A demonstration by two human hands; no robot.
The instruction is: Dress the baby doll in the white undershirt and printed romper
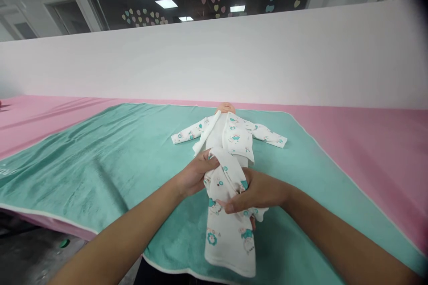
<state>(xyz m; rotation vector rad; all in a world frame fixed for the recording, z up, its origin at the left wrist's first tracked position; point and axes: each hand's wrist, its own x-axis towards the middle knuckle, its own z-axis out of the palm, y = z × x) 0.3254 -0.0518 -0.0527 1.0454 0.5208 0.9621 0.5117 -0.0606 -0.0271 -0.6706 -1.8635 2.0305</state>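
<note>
A baby doll (226, 107) lies on its back with its head at the far end. It wears an open white printed jacket (236, 135), sleeves spread to both sides, over a plain white layer. In front of it, white baby pants (227, 231) with teal animal prints hang down toward me. My left hand (198, 172) is closed on the waistband, thumb on top. Lower down and to the right, my right hand (256, 190) grips the bunched fabric with its thumb across the front. The pants hide the doll's lower body and legs.
Under the doll is a teal towel (117, 160) with a pale edge, spread over a pink surface (354, 142). A white wall panel (214, 62) rises behind it. Dark floor shows past the towel's near left edge, with a small green object (64, 243).
</note>
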